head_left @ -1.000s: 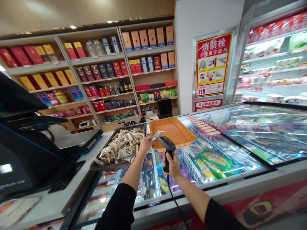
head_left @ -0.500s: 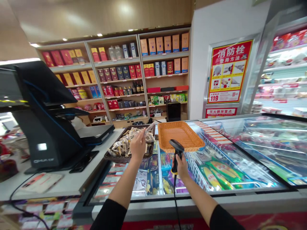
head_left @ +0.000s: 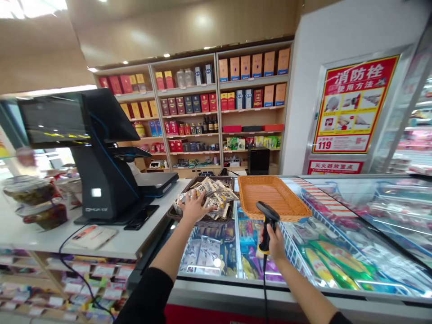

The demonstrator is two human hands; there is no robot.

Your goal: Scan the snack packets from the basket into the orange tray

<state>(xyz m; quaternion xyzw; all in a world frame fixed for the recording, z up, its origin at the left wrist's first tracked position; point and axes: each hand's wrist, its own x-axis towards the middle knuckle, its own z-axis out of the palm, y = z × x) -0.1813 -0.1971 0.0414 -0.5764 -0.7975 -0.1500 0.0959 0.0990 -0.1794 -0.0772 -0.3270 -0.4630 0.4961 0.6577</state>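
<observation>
My left hand (head_left: pixel 195 208) lies with spread fingers on the small wrapped packets (head_left: pixel 221 194) heaped in a dark brown wicker basket (head_left: pixel 227 220). Some packets are hidden beneath the palm. In my right hand (head_left: pixel 275 243) is a black barcode scanner (head_left: pixel 268 225) with yellow trim, gripped by its handle, head up. Its cable (head_left: pixel 265 288) hangs straight down. Just behind the scanner, an orange wicker tray (head_left: pixel 265 193) rests on the freezer's glass top, bare inside. The dark basket sits to its left.
A checkout screen (head_left: pixel 54 121) on a black stand occupies the left counter, near a phone (head_left: pixel 141 217) and a booklet (head_left: pixel 93 236). Below my hands lies a glass-topped freezer (head_left: pixel 209 252) of packaged goods. Shelves of boxes (head_left: pixel 189 105) line the back wall.
My left hand has come down onto the packets, and the clear packet it held up is no longer raised. The view has swung left. My right hand still holds the scanner.
</observation>
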